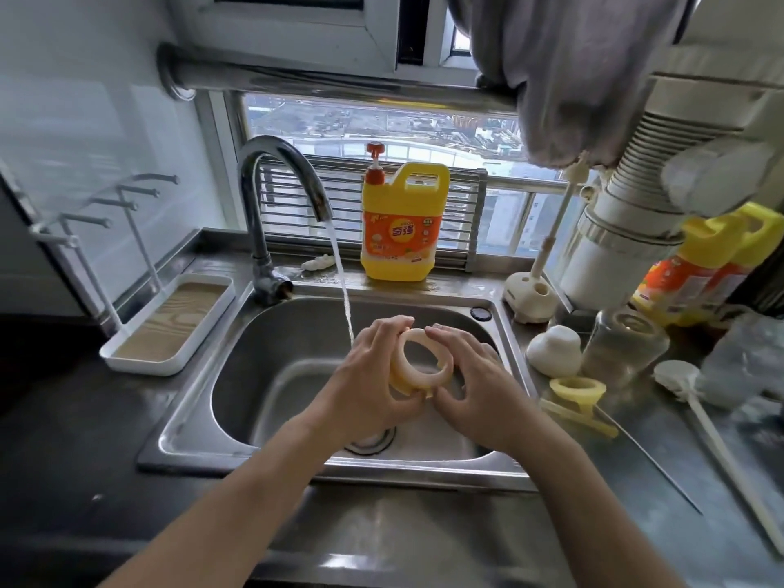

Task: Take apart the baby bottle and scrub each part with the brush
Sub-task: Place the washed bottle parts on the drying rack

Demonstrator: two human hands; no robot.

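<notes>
1. At frame centre, over the sink (263, 333), the left hand (369, 375) and right hand (479, 388) each pinch the ring (443, 372) by its rim with curled fingers.
2. It sits just beside the stream (345, 299), probably for rinsing.
3. The bottle (623, 350) and brush (679, 379) lie at right, within reach.
4. The jug (403, 222), upper centre, reads "奇强".

Yellow detergent jug (401, 231) behind sink (191, 418), tap (256, 214) running, white tray (140, 364) on L

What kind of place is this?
Most likely a home kitchen: a steel sink with a running faucet, a yellow dish soap jug behind it, and a glass baby bottle on the counter.
</notes>
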